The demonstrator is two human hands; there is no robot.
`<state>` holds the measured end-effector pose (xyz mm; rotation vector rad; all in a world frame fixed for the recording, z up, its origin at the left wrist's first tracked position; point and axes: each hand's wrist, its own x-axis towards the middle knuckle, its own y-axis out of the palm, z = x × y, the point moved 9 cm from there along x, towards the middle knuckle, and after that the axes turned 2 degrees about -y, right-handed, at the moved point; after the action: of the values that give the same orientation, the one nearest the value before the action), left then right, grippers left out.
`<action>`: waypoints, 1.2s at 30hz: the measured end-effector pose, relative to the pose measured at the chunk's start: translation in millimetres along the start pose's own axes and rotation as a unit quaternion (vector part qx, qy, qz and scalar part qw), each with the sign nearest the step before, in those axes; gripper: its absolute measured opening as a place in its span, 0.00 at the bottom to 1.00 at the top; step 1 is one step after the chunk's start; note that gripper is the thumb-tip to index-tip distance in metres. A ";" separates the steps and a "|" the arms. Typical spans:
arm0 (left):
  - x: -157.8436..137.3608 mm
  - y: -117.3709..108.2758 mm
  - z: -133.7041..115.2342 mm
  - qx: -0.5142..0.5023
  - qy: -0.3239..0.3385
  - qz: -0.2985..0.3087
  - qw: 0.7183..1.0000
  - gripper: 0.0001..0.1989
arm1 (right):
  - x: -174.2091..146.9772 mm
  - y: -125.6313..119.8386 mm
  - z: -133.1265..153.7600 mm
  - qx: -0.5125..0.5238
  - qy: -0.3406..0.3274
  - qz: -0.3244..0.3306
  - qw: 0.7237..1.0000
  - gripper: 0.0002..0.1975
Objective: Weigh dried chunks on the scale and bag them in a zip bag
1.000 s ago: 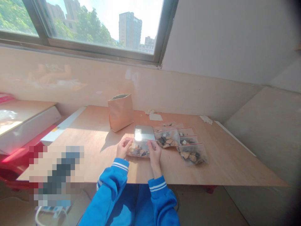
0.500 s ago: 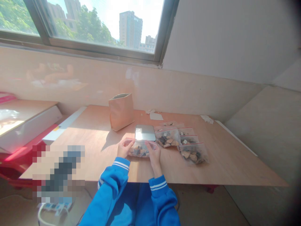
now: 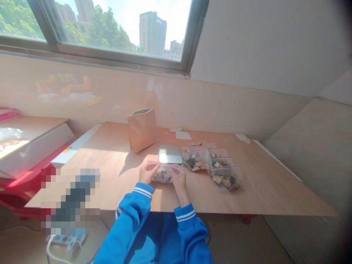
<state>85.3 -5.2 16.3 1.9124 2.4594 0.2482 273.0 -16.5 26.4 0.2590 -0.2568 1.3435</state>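
Note:
A clear zip bag (image 3: 162,176) of dark and tan pieces lies near the table's front edge, between my hands. My left hand (image 3: 147,172) pinches its top edge on the left side. On the right part of the same edge, my right hand (image 3: 177,178) is closed with thumb and fingers together. Just beyond the bag is a flat silver scale (image 3: 170,154) with a bright reflection on its plate. Filled zip bags stand to the right, among them one with brown and black pieces (image 3: 198,161) and a nearer one (image 3: 227,179).
An open brown paper bag (image 3: 142,130) stands upright behind the scale to the left. White paper (image 3: 183,135) and a crumpled scrap (image 3: 242,138) lie at the table's back. A power strip (image 3: 67,238) with cables sits low on the left, below a blurred patch.
My right hand has slid left along the bag's top edge, closer to my left hand. The scale, paper bag and other zip bags stay where they were.

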 end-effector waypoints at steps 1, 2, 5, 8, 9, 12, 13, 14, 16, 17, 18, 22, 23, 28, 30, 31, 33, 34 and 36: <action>0.2 0.1 0.7 0.000 -0.001 0.001 1.000 0.16 | -0.1 -0.3 0.1 0.001 0.002 -0.002 1.000 0.13; 0.3 0.7 1.1 0.001 0.001 0.004 1.000 0.16 | -0.2 -0.2 0.4 0.003 0.003 -0.003 1.000 0.12; -0.3 5.4 1.7 0.011 0.006 0.028 1.000 0.16 | -0.3 2.2 3.2 0.011 0.000 0.001 1.000 0.11; -2.8 11.3 0.4 0.026 0.005 0.053 0.998 0.15 | -0.4 8.0 5.5 0.025 -0.013 0.019 0.999 0.10; -3.9 13.9 -1.9 0.028 0.010 0.063 0.998 0.15 | -0.6 9.9 5.5 0.029 -0.017 0.024 0.999 0.10; -7.1 21.1 -13.3 0.025 0.039 0.093 0.995 0.13 | -1.2 12.6 0.8 0.038 -0.009 0.032 0.999 0.09; -8.0 23.0 -16.6 0.025 0.047 0.101 0.993 0.12 | -1.6 11.8 -1.6 0.040 0.000 0.027 0.999 0.09; -8.8 24.3 -19.0 0.026 0.051 0.106 0.993 0.12 | -2.1 11.0 -4.0 0.042 0.009 0.023 0.999 0.09; -10.2 25.4 -21.1 0.031 0.053 0.108 0.992 0.12 | -3.6 8.7 -7.4 0.048 0.026 0.013 0.998 0.10; -11.1 25.9 -20.9 0.036 0.051 0.109 0.992 0.12 | -4.4 7.5 -7.9 0.052 0.031 0.007 0.998 0.11; -12.0 26.2 -20.2 0.040 0.049 0.110 0.992 0.12 | -5.3 6.7 -8.0 0.056 0.036 0.002 0.998 0.11; -13.1 23.7 -15.5 0.035 0.026 0.097 0.994 0.14 | -7.7 6.5 -3.8 0.067 0.042 -0.001 0.997 0.11; -12.3 20.7 -13.9 0.023 0.014 0.082 0.996 0.15 | -7.9 8.0 -1.5 0.067 0.038 0.006 0.997 0.11; -8.2 10.5 -5.1 -0.067 -0.052 0.024 0.996 0.23 | -6.2 9.0 5.9 0.043 0.029 0.010 0.999 0.19; -7.7 9.4 1.1 -0.093 -0.086 0.014 0.992 0.28 | -4.6 0.8 4.5 0.034 0.038 -0.031 0.998 0.24; -7.6 8.7 4.8 -0.099 -0.103 0.008 0.990 0.30 | -4.1 -3.4 2.9 0.035 0.045 -0.050 0.997 0.26; -7.6 8.0 11.4 -0.106 -0.129 0.001 0.986 0.32 | -3.9 -8.6 -2.4 0.050 0.068 -0.072 0.994 0.29; -7.4 7.8 13.8 -0.108 -0.136 -0.001 0.985 0.32 | -4.3 -9.6 -5.4 0.057 0.081 -0.075 0.992 0.30; -7.6 7.6 18.0 -0.112 -0.148 -0.004 0.983 0.32 | -5.6 -12.1 -9.1 0.059 0.096 -0.081 0.990 0.32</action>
<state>96.5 -8.7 -1.1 1.7075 2.1485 0.2119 284.0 -21.1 15.5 0.2429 0.0052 1.2137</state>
